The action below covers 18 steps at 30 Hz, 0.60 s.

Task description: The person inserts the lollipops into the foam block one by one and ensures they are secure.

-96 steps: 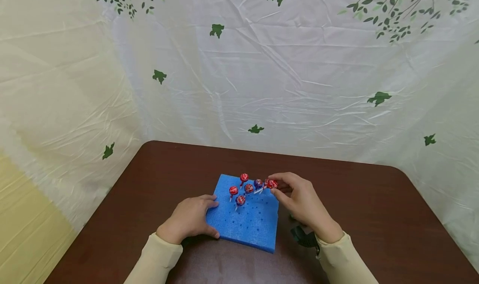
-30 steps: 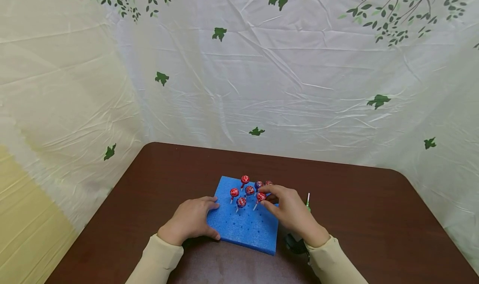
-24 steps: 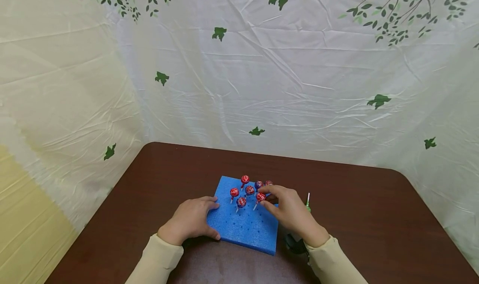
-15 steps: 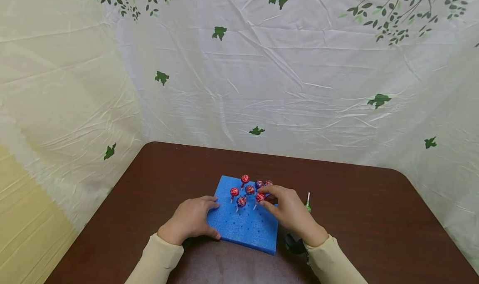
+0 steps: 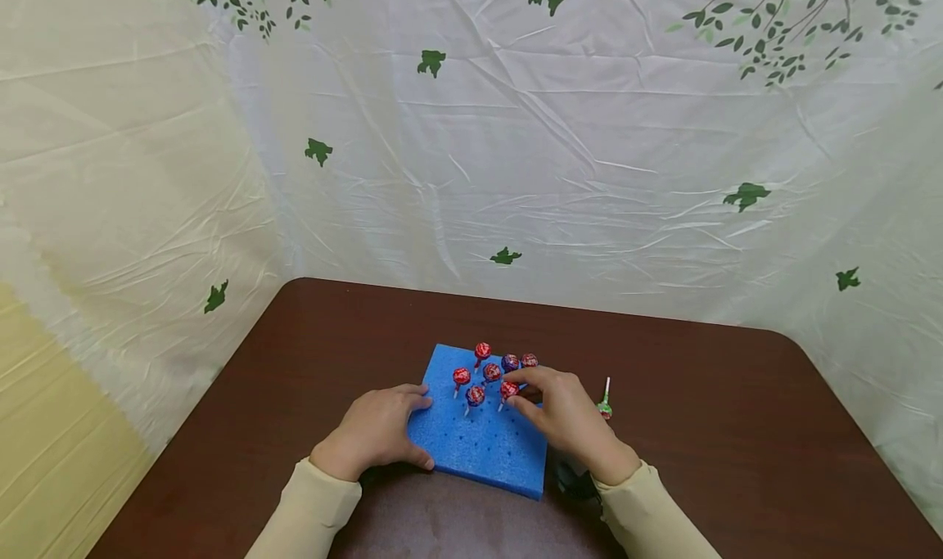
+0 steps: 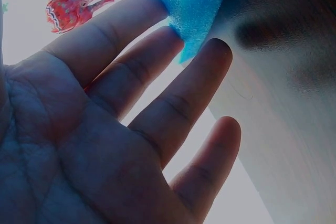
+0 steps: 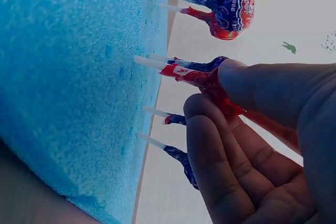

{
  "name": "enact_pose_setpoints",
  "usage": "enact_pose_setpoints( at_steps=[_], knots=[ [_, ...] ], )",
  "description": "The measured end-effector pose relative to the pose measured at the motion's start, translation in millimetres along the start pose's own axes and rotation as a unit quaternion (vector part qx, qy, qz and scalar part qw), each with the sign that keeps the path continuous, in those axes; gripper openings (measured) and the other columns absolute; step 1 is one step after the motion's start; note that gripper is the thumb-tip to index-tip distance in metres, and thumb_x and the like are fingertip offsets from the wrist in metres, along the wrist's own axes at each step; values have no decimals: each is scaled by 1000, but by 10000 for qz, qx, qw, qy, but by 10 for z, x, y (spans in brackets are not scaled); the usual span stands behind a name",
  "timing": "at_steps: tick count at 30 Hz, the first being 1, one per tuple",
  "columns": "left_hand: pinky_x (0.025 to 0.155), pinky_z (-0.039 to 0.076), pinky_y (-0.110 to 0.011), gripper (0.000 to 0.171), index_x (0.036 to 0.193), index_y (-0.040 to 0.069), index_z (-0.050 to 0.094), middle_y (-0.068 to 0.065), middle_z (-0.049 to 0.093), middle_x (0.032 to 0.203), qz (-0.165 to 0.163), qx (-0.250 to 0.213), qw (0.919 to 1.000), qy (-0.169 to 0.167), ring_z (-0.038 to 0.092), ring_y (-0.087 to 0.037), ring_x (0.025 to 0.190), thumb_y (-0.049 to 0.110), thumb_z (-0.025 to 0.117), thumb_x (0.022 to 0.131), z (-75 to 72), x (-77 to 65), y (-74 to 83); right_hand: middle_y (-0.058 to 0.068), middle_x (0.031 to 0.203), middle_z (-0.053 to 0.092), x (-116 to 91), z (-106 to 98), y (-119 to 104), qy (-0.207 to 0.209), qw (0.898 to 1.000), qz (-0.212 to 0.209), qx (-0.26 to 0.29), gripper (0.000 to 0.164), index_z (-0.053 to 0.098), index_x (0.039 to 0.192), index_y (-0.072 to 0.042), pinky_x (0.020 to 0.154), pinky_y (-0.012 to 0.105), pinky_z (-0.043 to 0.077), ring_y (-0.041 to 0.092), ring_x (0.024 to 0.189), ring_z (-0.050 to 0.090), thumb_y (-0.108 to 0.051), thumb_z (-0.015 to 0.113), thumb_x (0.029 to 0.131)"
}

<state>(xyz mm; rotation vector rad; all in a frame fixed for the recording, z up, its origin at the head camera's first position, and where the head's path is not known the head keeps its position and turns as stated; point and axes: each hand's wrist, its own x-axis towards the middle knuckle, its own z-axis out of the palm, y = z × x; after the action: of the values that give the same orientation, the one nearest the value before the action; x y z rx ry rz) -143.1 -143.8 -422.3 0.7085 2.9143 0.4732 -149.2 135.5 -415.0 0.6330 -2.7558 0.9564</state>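
Observation:
In the head view a blue foam board [image 5: 482,453], dotted with small holes, lies on the brown table. My right hand [image 5: 570,420] pinches a red-wrapped lollipop [image 5: 508,390] between thumb and fingers. Its white stick points down at the board; in the right wrist view the stick's end [image 7: 140,60] is right at the foam surface. Several other lollipops, among them a red one [image 5: 461,376] and a blue-purple one [image 5: 511,362], stand in the foam's far half. My left hand [image 5: 376,432] rests against the board's left side, fingers fairly straight, thumb at the near left corner.
A green lollipop [image 5: 605,410] lies on the table [image 5: 722,428] to the right of the board, stick pointing away. Behind the table hangs a pale curtain [image 5: 471,174] with printed leaves. A dark device [image 5: 575,479] shows beneath the right wrist.
From the board's far right, my right hand has brought the red lollipop nearer and leftward, its stick now steeper and lower. The green lollipop has come into view. My left hand has stayed put.

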Motion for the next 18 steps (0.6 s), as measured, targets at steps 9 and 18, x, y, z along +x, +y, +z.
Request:
enact_pose_setpoints(
  at_steps=[9,18],
  knots=[
    [97,47,-52,85,129,9,67,-8,59,138,-20,-12,10000,-1,57,-32,124,53,90,61,6,3,-7,3,105,71,7,7,7,-1,10000,12,64,29,74,113,-9,77,40,59,17,84,70,-10,81,85],
    [98,47,-52,85,129,9,67,-8,58,139,-31,-42,10000,14,57,-31,124,53,91,61,14,0,-11,4,104,71,2,17,16,18,10000,-44,75,30,74,113,-8,77,40,59,18,84,70,-9,81,84]
  ],
)
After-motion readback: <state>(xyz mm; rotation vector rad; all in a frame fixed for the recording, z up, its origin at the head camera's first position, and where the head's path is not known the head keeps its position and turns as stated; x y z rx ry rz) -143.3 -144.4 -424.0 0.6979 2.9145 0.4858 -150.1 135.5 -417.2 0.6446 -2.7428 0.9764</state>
